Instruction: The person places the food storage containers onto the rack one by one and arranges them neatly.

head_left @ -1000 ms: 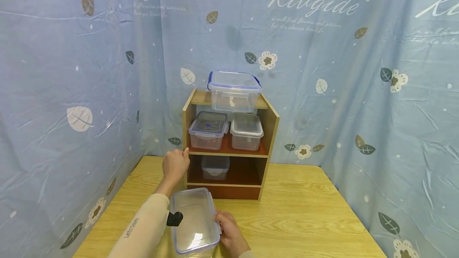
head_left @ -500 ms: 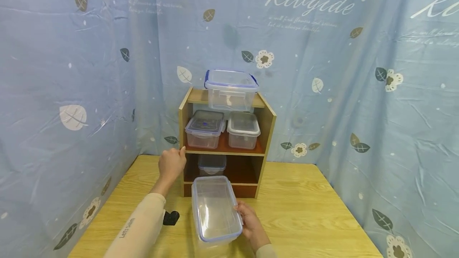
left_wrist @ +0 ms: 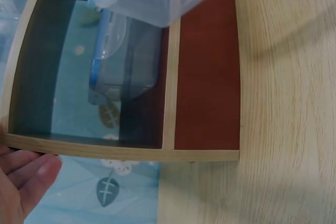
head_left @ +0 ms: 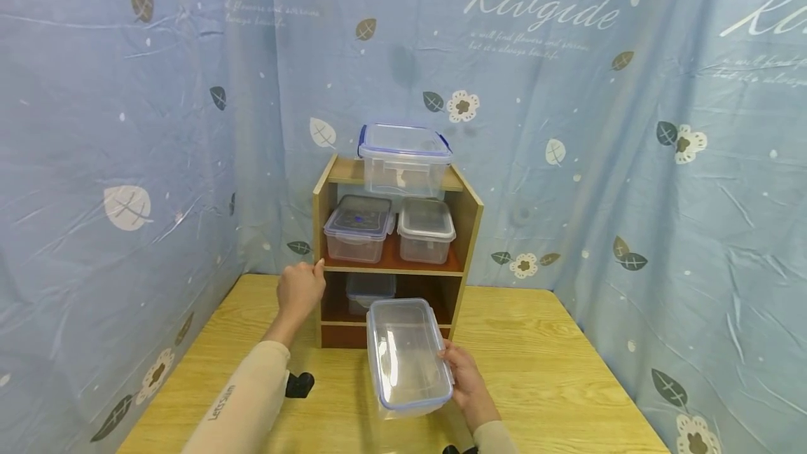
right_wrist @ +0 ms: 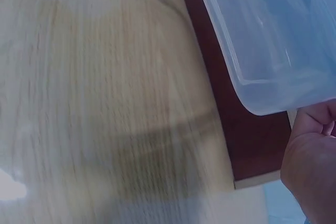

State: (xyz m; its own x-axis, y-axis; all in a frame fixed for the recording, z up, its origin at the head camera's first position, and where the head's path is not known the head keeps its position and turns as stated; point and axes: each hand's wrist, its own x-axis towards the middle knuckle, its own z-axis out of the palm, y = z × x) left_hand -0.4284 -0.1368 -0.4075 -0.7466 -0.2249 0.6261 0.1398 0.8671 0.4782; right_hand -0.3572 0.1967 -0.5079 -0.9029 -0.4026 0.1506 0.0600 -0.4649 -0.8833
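Note:
My right hand (head_left: 468, 382) grips a clear lidded food container (head_left: 411, 349) by its right side. The container has a pale blue rim and is held above the table before the shelf's lower compartment, tilted. In the right wrist view its translucent underside (right_wrist: 273, 51) shows, with the hand's fingertips mostly hidden. My left hand (head_left: 300, 291) holds the left side panel of the small wooden shelf (head_left: 320, 230). The left wrist view has that hand's fingers (left_wrist: 39, 174) against the panel's outer face. Inside the lower compartment sits another clear container (head_left: 370, 291), partly hidden.
Two lidded containers, one blue-rimmed (head_left: 359, 228) and one white-rimmed (head_left: 426, 231), share the middle shelf. A larger blue-clipped container (head_left: 405, 160) stands on top. The shelf rests on a wooden table (head_left: 536, 356), with patterned blue curtain (head_left: 529, 90) around.
My right hand has lifted the container and carried it right and forward, to before the lower compartment. The left hand stays on the shelf's side panel.

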